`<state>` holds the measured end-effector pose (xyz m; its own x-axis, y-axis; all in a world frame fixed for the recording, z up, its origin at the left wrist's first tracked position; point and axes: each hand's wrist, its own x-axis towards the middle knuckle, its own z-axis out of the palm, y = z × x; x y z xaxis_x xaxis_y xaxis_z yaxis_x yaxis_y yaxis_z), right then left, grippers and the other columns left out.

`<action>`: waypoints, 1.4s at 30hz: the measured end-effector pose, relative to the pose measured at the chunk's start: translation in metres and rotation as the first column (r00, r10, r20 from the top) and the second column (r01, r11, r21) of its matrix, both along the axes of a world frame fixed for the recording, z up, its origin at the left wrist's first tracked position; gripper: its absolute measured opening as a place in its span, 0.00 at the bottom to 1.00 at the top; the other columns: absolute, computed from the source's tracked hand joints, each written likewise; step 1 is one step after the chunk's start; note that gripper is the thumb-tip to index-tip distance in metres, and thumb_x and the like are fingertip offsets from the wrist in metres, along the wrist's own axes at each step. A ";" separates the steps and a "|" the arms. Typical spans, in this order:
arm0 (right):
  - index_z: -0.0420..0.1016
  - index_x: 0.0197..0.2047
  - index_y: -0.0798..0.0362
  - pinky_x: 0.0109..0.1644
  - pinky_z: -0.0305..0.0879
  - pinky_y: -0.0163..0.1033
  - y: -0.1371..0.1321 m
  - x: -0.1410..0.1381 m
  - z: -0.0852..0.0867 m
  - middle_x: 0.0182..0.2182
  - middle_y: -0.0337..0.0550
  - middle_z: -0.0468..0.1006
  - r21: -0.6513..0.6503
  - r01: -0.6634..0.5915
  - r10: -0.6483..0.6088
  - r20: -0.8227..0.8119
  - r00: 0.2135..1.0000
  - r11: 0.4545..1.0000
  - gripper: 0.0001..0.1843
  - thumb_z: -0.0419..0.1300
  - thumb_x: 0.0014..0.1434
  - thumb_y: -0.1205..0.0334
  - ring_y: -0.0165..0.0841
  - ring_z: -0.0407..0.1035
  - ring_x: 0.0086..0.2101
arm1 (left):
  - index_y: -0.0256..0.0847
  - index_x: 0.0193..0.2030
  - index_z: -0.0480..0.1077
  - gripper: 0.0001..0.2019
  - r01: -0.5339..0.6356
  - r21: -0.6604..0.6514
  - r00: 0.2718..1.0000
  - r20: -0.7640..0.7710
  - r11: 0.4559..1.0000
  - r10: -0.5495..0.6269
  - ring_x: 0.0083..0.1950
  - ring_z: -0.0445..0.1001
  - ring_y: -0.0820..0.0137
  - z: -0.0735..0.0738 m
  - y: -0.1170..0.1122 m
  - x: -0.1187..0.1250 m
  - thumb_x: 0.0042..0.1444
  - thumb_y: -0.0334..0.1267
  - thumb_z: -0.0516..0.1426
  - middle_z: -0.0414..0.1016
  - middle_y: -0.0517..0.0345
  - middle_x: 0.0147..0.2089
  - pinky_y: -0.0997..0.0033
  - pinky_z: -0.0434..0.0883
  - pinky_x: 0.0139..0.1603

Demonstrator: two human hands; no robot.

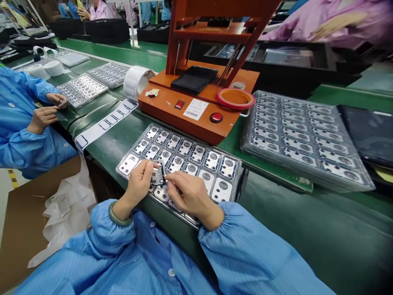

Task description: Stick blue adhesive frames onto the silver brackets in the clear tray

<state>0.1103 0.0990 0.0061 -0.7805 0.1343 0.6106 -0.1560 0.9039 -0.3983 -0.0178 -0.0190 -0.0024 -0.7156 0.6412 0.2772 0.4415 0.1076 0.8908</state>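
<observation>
My blue sleeves (245, 241) gather above the wrists, with a green bangle (121, 217) round the left one, and my forearms come in from both sides so that, I judge, both hands can meet over the work. My left hand (139, 182) pinches a small metal plate (158, 175) with a dark border between thumb and forefinger, at its upper left edge, which seems meant to leave its face in my sight. My right hand (192, 192) has thumb and forefinger drawn narrow at the plate's lower right side; whether they grip the edge or only touch it, I cannot tell. The plate is just above a see-through plastic tray (118, 169) with similar plates in rows, likely set under my hands for short reach. To my left, a cardboard box (21, 217) holds crumpled backing strip (69, 209), probably to catch waste. A label strip (106, 125) slants up towards its roll (131, 84), beside an orange press (172, 116) with a red tape ring (236, 105) resting on it. Stacked plate trays (302, 137) stand on my right, perhaps to spare bench space. On the left, a co-worker's hands (43, 119) meet near other trays (82, 88); beyond the press, a pink sleeve (334, 22) shows.
</observation>
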 end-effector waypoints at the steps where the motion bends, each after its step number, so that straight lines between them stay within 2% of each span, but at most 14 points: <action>1: 0.71 0.40 0.54 0.29 0.62 0.36 0.000 0.000 -0.001 0.28 0.44 0.76 -0.011 0.011 -0.011 0.002 1.000 1.000 0.07 0.52 0.60 0.68 0.32 0.69 0.26 | 0.40 0.35 0.71 0.18 -0.005 0.009 1.000 -0.006 1.000 0.006 0.28 0.67 0.73 0.000 0.000 0.000 0.65 0.48 0.47 0.71 0.59 0.29 0.73 0.65 0.32; 7: 0.67 0.48 0.52 0.29 0.66 0.35 -0.001 0.001 -0.002 0.29 0.41 0.78 -0.223 0.091 -0.102 -0.039 0.994 0.971 0.12 0.54 0.60 0.66 0.28 0.69 0.23 | 0.40 0.35 0.70 0.18 -0.001 0.006 1.000 -0.024 1.000 0.002 0.26 0.66 0.74 0.001 -0.001 0.000 0.65 0.48 0.46 0.69 0.61 0.27 0.74 0.65 0.29; 10: 0.68 0.46 0.52 0.27 0.65 0.34 0.000 0.001 -0.001 0.28 0.40 0.77 -0.299 0.106 -0.118 -0.024 0.993 0.948 0.09 0.54 0.61 0.65 0.27 0.68 0.22 | 0.40 0.35 0.70 0.17 -0.003 0.006 0.999 -0.035 1.000 0.003 0.26 0.66 0.74 0.001 -0.001 0.001 0.65 0.46 0.46 0.69 0.61 0.27 0.74 0.64 0.29; 15: 0.71 0.39 0.53 0.27 0.63 0.33 0.001 -0.001 -0.001 0.27 0.40 0.76 -0.310 0.071 -0.069 0.016 0.997 0.948 0.04 0.55 0.61 0.64 0.26 0.67 0.22 | 0.40 0.35 0.70 0.16 0.022 0.010 0.998 -0.056 1.000 -0.021 0.27 0.67 0.74 0.001 -0.002 0.001 0.66 0.44 0.46 0.70 0.61 0.28 0.74 0.65 0.30; 20: 0.72 0.34 0.53 0.28 0.61 0.33 0.002 -0.001 -0.002 0.24 0.40 0.75 -0.361 -0.001 0.055 0.139 0.989 0.933 0.09 0.55 0.63 0.60 0.27 0.66 0.22 | 0.40 0.35 0.70 0.16 0.046 0.010 0.996 -0.073 0.999 -0.045 0.30 0.69 0.73 -0.001 -0.005 0.000 0.66 0.43 0.45 0.72 0.59 0.30 0.73 0.66 0.34; 23: 0.71 0.31 0.53 0.27 0.59 0.32 0.002 -0.002 -0.003 0.23 0.39 0.74 -0.392 -0.061 0.131 0.155 0.979 0.918 0.11 0.55 0.63 0.58 0.27 0.66 0.22 | 0.40 0.35 0.70 0.17 0.051 0.006 0.996 -0.077 0.999 -0.051 0.32 0.70 0.72 -0.002 -0.005 -0.001 0.66 0.43 0.45 0.73 0.59 0.31 0.72 0.67 0.35; 30: 0.69 0.30 0.53 0.28 0.60 0.32 0.003 -0.004 -0.003 0.22 0.38 0.73 -0.560 -0.049 0.216 0.236 0.947 0.827 0.14 0.53 0.65 0.56 0.27 0.66 0.23 | 0.41 0.34 0.70 0.18 0.045 0.020 0.997 -0.062 0.999 -0.044 0.31 0.69 0.72 -0.002 -0.004 -0.001 0.66 0.45 0.45 0.72 0.59 0.30 0.72 0.67 0.35; 36: 0.70 0.30 0.54 0.27 0.60 0.32 0.003 -0.005 0.000 0.21 0.38 0.73 -0.619 -0.014 0.225 0.265 0.938 0.786 0.15 0.54 0.64 0.55 0.27 0.65 0.23 | 0.40 0.33 0.69 0.18 0.040 0.026 0.997 -0.073 0.999 -0.038 0.30 0.69 0.72 -0.001 -0.003 -0.002 0.66 0.46 0.45 0.71 0.59 0.29 0.72 0.66 0.34; 39: 0.70 0.29 0.53 0.27 0.60 0.33 0.003 -0.004 0.005 0.22 0.38 0.73 -0.647 -0.001 0.230 0.269 0.935 0.762 0.15 0.53 0.64 0.54 0.27 0.64 0.23 | 0.41 0.34 0.70 0.17 0.088 -0.006 0.995 -0.054 0.996 -0.089 0.29 0.68 0.72 0.000 -0.004 -0.003 0.65 0.46 0.46 0.71 0.60 0.28 0.72 0.66 0.33; 42: 0.68 0.28 0.53 0.29 0.61 0.33 0.004 -0.004 0.009 0.21 0.36 0.71 -0.697 0.005 0.235 0.249 0.940 0.717 0.17 0.52 0.65 0.53 0.27 0.64 0.23 | 0.41 0.34 0.71 0.17 0.186 -0.032 0.982 -0.013 0.982 -0.187 0.28 0.67 0.72 0.001 -0.005 -0.005 0.65 0.47 0.46 0.71 0.59 0.28 0.72 0.65 0.32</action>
<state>0.1060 0.1035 0.0155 -0.9415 0.3137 0.1233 -0.0058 0.3507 -0.9365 -0.0224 -0.0239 -0.0017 -0.5784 0.7712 0.2660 0.4704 0.0489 0.8811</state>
